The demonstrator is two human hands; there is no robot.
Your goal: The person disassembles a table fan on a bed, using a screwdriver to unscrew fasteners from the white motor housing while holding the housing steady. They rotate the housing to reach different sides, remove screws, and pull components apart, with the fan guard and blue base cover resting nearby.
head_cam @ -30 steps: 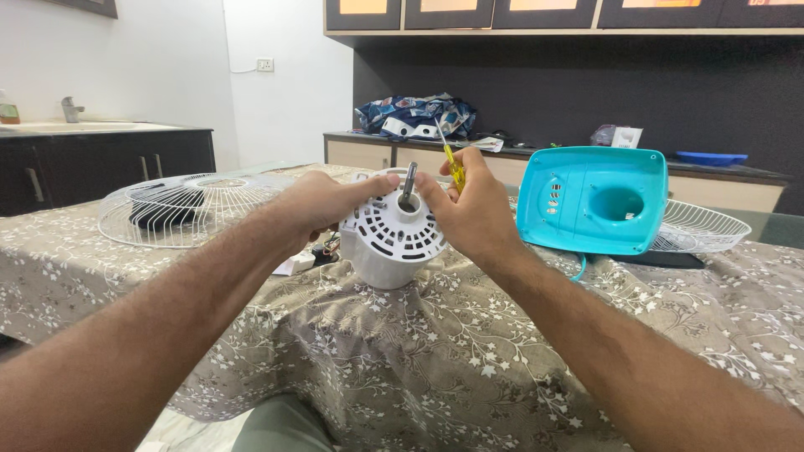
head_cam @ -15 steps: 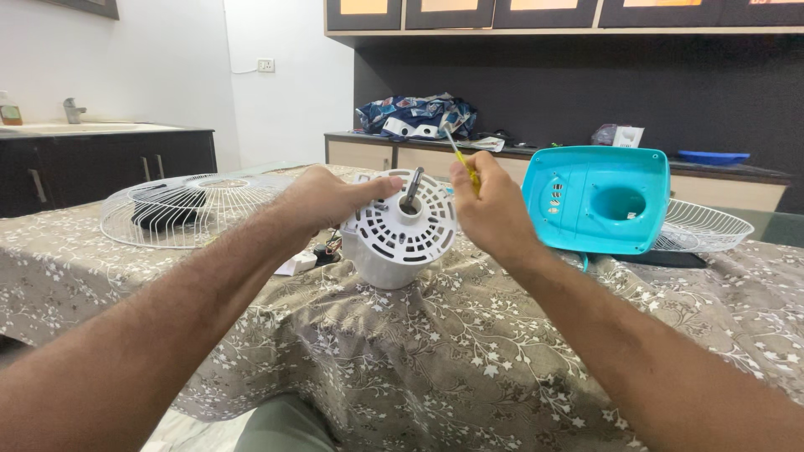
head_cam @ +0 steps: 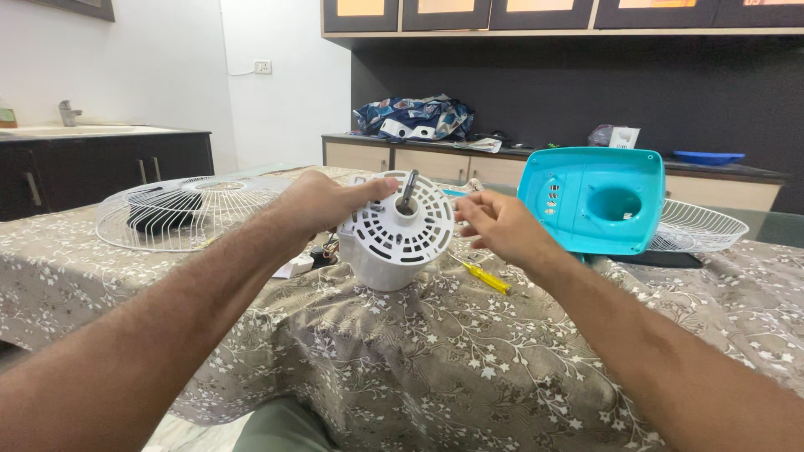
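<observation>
White slotted plastic motor housing (head_cam: 394, 238), round, steel shaft (head_cam: 408, 189) up top — sits on the floral tablecloth (head_cam: 435, 360). Left hand (head_cam: 322, 203) grips its rim, thumb across the face. Yellow screwdriver (head_cam: 483, 276), held half a second back, now lies on the cloth — right hand (head_cam: 501, 224) loosely spread, empty, beside the housing.

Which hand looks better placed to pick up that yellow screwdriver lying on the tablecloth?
Probably the right hand: it is open, empty and just above the yellow screwdriver. The left hand is gripping the white motor housing.
</observation>
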